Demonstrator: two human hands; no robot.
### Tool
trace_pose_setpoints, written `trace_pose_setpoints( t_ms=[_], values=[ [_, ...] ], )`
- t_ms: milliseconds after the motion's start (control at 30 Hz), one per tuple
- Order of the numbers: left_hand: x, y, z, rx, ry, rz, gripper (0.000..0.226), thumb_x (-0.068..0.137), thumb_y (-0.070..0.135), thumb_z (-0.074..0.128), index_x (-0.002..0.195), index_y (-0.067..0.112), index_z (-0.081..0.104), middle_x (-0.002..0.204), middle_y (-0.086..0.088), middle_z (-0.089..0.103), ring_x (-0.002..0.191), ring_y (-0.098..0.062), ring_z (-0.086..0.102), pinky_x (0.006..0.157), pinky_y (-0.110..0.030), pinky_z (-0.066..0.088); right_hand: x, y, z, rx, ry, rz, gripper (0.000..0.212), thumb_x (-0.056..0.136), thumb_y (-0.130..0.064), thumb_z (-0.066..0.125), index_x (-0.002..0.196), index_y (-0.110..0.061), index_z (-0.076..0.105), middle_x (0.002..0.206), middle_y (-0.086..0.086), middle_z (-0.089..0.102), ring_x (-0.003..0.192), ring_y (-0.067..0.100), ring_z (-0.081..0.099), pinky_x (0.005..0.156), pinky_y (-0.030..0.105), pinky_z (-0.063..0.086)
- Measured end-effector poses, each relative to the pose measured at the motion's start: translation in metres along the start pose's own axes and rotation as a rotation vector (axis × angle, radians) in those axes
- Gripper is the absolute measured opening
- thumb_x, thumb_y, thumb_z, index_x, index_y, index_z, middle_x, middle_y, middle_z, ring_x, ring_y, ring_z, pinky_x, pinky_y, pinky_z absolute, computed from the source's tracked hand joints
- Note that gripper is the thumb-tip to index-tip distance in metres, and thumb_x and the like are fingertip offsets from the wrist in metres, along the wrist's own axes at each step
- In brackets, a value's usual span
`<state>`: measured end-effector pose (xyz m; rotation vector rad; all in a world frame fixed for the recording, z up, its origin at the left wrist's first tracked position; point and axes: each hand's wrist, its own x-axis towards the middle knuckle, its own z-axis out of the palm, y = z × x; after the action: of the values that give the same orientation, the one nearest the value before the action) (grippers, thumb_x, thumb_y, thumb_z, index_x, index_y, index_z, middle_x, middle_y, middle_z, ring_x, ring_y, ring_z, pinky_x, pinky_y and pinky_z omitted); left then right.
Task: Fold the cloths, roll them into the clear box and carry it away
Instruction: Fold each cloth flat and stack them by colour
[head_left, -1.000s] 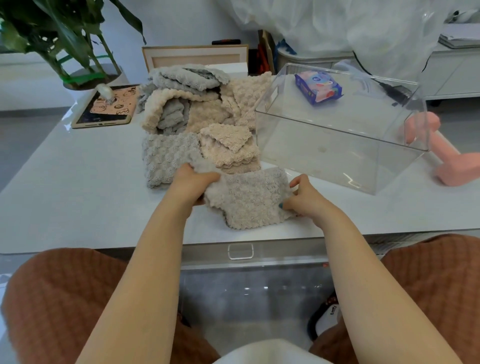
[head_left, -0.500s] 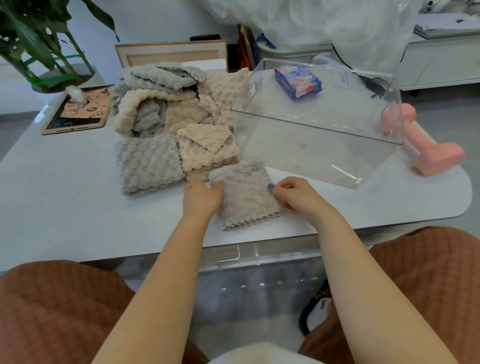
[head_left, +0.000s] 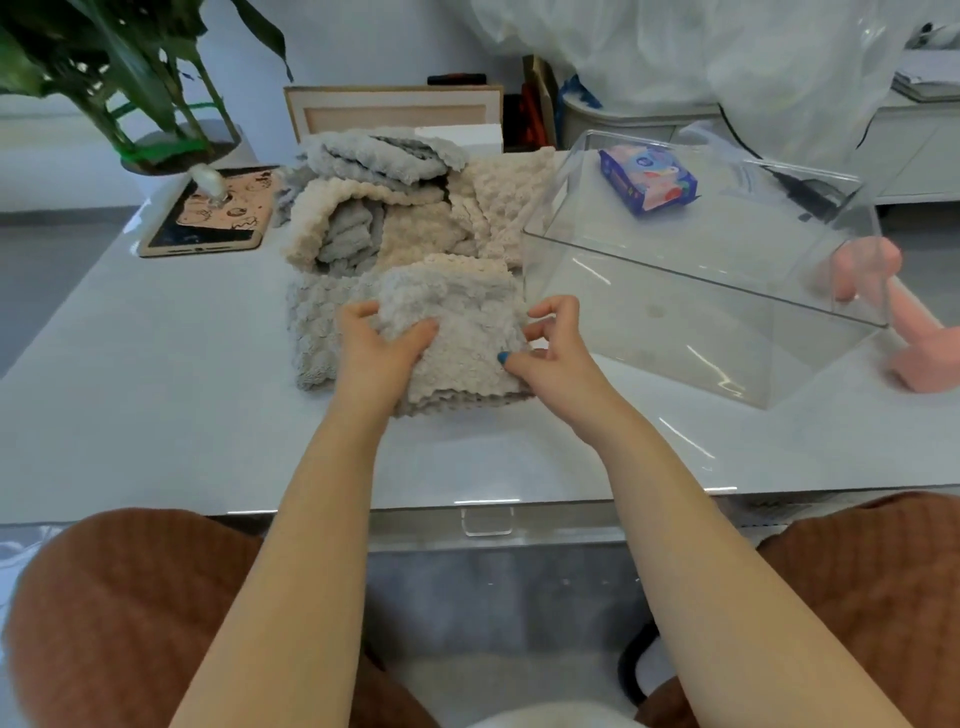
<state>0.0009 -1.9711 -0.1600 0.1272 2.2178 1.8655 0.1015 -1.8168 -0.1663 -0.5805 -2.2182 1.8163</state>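
A folded grey-beige cloth (head_left: 457, 332) lies on the white table (head_left: 156, 405) in front of me, resting partly on other folded cloths. My left hand (head_left: 379, 353) grips its left edge, thumb on top and fingers curled under. On the right edge, my right hand (head_left: 550, 343) pinches the cloth with curled fingers. To the left lies a folded grey cloth (head_left: 314, 338). Behind is a heap of grey and beige cloths (head_left: 395, 208). The clear box (head_left: 701, 291) stands to the right, open on top.
A blue packet (head_left: 647, 179) is seen through the box's far side. A pink dumbbell (head_left: 898, 322) lies at the right edge. A tablet (head_left: 213, 218) and a potted plant (head_left: 140, 93) stand far left. A framed board (head_left: 395, 111) leans behind the heap.
The cloth was lying flat near the table edge; now both hands have lifted and shifted it away from me onto the folded stack, left hand gripping its edge.
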Motion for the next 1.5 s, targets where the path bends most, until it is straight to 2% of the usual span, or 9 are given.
trace_pose_setpoints(
  t_ms=[100, 200, 333, 400, 900, 1067, 1233, 1367, 1500],
  values=[
    [0.034, 0.011, -0.044, 0.053, 0.139, 0.156, 0.065, 0.079, 0.037, 0.074, 0.123, 0.027, 0.028, 0.122, -0.008, 0.058, 0.105, -0.019, 0.062, 0.088, -0.035, 0.052, 0.021, -0.021, 0.042, -0.076, 0.017, -0.186, 0.036, 0.084, 0.009, 0.049, 0.097, -0.025, 0.045, 0.101, 0.004, 0.045, 0.074, 0.018, 0.047, 0.066, 0.031, 0.044],
    [0.062, 0.003, -0.060, 0.251, 0.249, 0.206, 0.066, 0.088, 0.031, 0.066, 0.137, 0.021, 0.023, 0.125, -0.013, 0.058, 0.104, -0.024, 0.060, 0.083, -0.030, 0.045, 0.052, -0.029, 0.079, -0.258, 0.017, -0.187, 0.042, 0.083, 0.011, 0.045, 0.106, -0.020, 0.063, 0.113, 0.006, 0.045, 0.085, 0.023, 0.054, 0.071, 0.027, 0.046],
    [0.082, -0.040, -0.054, 0.636, 0.146, 0.116, 0.066, 0.095, 0.036, 0.053, 0.150, 0.027, 0.015, 0.138, -0.017, 0.033, 0.113, -0.039, 0.052, 0.092, -0.044, 0.042, 0.078, -0.004, 0.112, -0.577, -0.174, -0.087, 0.043, 0.087, 0.001, 0.053, 0.125, -0.015, 0.064, 0.150, 0.019, 0.027, 0.133, 0.032, 0.037, 0.108, 0.026, 0.028],
    [0.085, -0.056, -0.050, 0.758, 0.130, 0.109, 0.061, 0.098, 0.039, 0.046, 0.150, 0.030, 0.015, 0.137, -0.016, 0.028, 0.108, -0.040, 0.053, 0.088, -0.044, 0.043, 0.077, 0.008, 0.115, -0.613, -0.201, -0.073, 0.042, 0.089, -0.001, 0.054, 0.127, -0.014, 0.062, 0.152, 0.020, 0.024, 0.138, 0.033, 0.030, 0.113, 0.027, 0.024],
    [0.115, -0.062, -0.064, 0.810, 0.129, -0.131, 0.069, 0.098, 0.056, 0.023, 0.139, 0.000, 0.032, 0.140, -0.022, 0.030, 0.129, -0.040, 0.032, 0.105, -0.050, 0.028, 0.083, 0.013, 0.114, -0.638, -0.256, -0.029, 0.064, 0.085, 0.010, 0.047, 0.142, -0.019, 0.045, 0.146, 0.017, 0.028, 0.131, 0.036, 0.036, 0.107, 0.041, 0.037],
    [0.137, -0.036, -0.060, 0.836, 0.331, 0.219, 0.046, 0.101, 0.033, 0.034, 0.133, 0.001, 0.041, 0.138, -0.019, 0.033, 0.123, -0.036, 0.038, 0.096, -0.049, 0.040, 0.079, 0.014, 0.107, -0.603, -0.313, -0.014, 0.076, 0.080, 0.013, 0.046, 0.148, -0.018, 0.032, 0.136, 0.012, 0.033, 0.122, 0.030, 0.039, 0.100, 0.034, 0.039],
    [0.180, -0.017, -0.052, 1.034, 0.107, 0.227, 0.045, 0.093, 0.011, 0.041, 0.137, 0.004, 0.042, 0.157, -0.013, 0.012, 0.141, -0.034, 0.016, 0.108, -0.050, 0.029, 0.080, 0.014, 0.104, -0.567, -0.333, 0.004, 0.077, 0.080, 0.012, 0.045, 0.149, -0.018, 0.031, 0.129, 0.010, 0.034, 0.116, 0.028, 0.041, 0.094, 0.027, 0.035],
    [0.193, -0.004, -0.051, 1.057, 0.124, 0.242, 0.043, 0.089, 0.006, 0.042, 0.132, 0.002, 0.046, 0.142, -0.018, 0.036, 0.127, -0.038, 0.036, 0.104, -0.052, 0.035, 0.081, 0.015, 0.103, -0.550, -0.336, 0.003, 0.075, 0.081, 0.012, 0.044, 0.149, -0.018, 0.031, 0.129, 0.010, 0.035, 0.116, 0.027, 0.042, 0.098, 0.029, 0.037],
    [0.177, 0.009, -0.048, 0.875, 0.276, 0.636, 0.031, 0.093, 0.011, 0.042, 0.119, 0.001, 0.055, 0.126, -0.016, 0.047, 0.110, -0.033, 0.049, 0.092, -0.043, 0.043, 0.079, 0.014, 0.105, -0.556, -0.343, 0.009, 0.074, 0.082, 0.009, 0.044, 0.149, -0.018, 0.031, 0.133, 0.010, 0.033, 0.121, 0.029, 0.039, 0.104, 0.033, 0.036]
  ],
)
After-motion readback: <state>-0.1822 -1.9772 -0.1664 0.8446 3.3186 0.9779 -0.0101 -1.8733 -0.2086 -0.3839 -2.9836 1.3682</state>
